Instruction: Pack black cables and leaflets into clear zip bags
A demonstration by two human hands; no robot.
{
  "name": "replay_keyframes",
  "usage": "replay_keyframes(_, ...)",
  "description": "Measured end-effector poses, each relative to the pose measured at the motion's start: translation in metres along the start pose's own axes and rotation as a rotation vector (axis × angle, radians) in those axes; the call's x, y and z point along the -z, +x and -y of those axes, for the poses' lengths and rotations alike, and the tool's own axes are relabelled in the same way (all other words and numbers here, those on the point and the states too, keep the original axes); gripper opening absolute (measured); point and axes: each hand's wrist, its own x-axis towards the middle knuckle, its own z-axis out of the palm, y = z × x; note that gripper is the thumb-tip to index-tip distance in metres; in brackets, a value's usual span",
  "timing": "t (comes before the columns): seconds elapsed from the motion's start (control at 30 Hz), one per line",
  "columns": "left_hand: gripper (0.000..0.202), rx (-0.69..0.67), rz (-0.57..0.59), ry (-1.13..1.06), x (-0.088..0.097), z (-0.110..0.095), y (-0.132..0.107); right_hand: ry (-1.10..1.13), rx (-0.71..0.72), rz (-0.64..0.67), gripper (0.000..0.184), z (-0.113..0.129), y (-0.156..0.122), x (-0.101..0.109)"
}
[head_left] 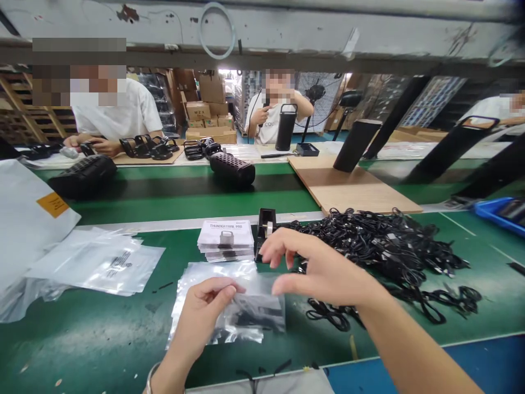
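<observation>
My left hand (209, 306) pinches the edge of a clear plastic bag (268, 293) between thumb and fingers. A dark patch shows in or through the bag; I cannot tell what it is. Under it lies a stack of clear bags (192, 276). My right hand (315, 268) is raised to the right of the bag, thumb and curved fingers apart with nothing visible between them. Its fingertips are in front of a small black tape dispenser (266, 216). Beside the dispenser sits a stack of printed manuals (225, 235). Behind my right hand spreads a heap of black cables (369, 241).
White plastic bags (102, 262) lie at the left. Beyond is a green conveyor belt (164, 191) with black speakers (232, 169) and a wooden board (348, 189). A blue tray (502, 216) stands right. Several people sit opposite. A metal beam (287, 33) crosses overhead.
</observation>
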Motion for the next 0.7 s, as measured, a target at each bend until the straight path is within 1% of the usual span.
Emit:
replay_keyframes(0.03,0.016,0.003,-0.033,0.032,0.0,0.0,0.001,0.04,-0.053,-0.071,0.05,-0.009,-0.004,-0.009)
replay_keyframes(0.07,0.017,0.008,-0.055,0.057,-0.001,0.0,0.002,0.069,-0.107,-0.112,0.063,-0.017,-0.006,-0.018)
replay_keyframes(0.1,0.018,0.008,-0.069,0.083,-0.001,-0.001,0.004,0.095,-0.155,-0.139,0.062,-0.025,-0.008,-0.027)
replay_keyframes(0.13,0.018,0.0,-0.077,0.118,-0.001,-0.002,0.005,0.117,-0.193,-0.157,0.048,-0.033,-0.009,-0.035)
replay_keyframes(0.17,0.017,-0.013,-0.075,0.163,0.0,-0.003,0.006,0.14,-0.213,-0.173,0.03,-0.039,-0.008,-0.042)
replay_keyframes(0.2,0.015,-0.034,-0.066,0.209,0.0,-0.004,0.006,0.158,-0.212,-0.193,0.016,-0.044,-0.008,-0.047)
replay_keyframes(0.23,0.013,-0.059,-0.046,0.25,0.001,-0.005,0.007,0.17,-0.192,-0.21,0.015,-0.048,-0.007,-0.049)
replay_keyframes(0.3,0.01,-0.098,0.008,0.283,0.004,-0.007,0.007,0.17,-0.116,-0.229,0.022,-0.054,-0.005,-0.05)
replay_keyframes(0.33,0.01,-0.096,0.019,0.248,0.005,-0.007,0.007,0.159,-0.073,-0.236,0.025,-0.057,-0.005,-0.049)
replay_keyframes(0.37,0.013,-0.079,0.017,0.168,0.005,-0.008,0.007,0.143,-0.033,-0.242,0.029,-0.06,-0.005,-0.048)
replay_keyframes(0.47,0.042,0.037,-0.034,-0.164,0.0,-0.007,0.007,0.068,0.069,-0.279,0.037,-0.068,-0.009,-0.05)
replay_keyframes(0.5,0.051,0.075,-0.047,-0.216,-0.003,-0.005,0.007,0.032,0.103,-0.295,0.037,-0.071,-0.011,-0.052)
replay_keyframes(0.53,0.055,0.112,-0.046,-0.205,-0.007,-0.003,0.007,-0.005,0.142,-0.308,0.036,-0.073,-0.012,-0.054)
replay_keyframes(0.57,0.055,0.152,-0.04,-0.144,-0.01,0.0,0.007,-0.037,0.183,-0.315,0.034,-0.075,-0.013,-0.057)
replay_keyframes(0.6,0.05,0.189,-0.028,-0.065,-0.014,0.003,0.006,-0.06,0.211,-0.325,0.033,-0.076,-0.014,-0.058)
replay_keyframes(0.63,0.043,0.218,-0.007,0.004,-0.017,0.005,0.006,-0.066,0.207,-0.357,0.031,-0.076,-0.014,-0.059)
replay_keyframes(0.67,0.036,0.237,0.011,0.048,-0.019,0.008,0.005,-0.058,0.157,-0.417,0.03,-0.077,-0.013,-0.059)
replay_keyframes(0.7,0.032,0.241,0.014,0.066,-0.02,0.01,0.004,-0.044,0.058,-0.497,0.027,-0.077,-0.01,-0.058)
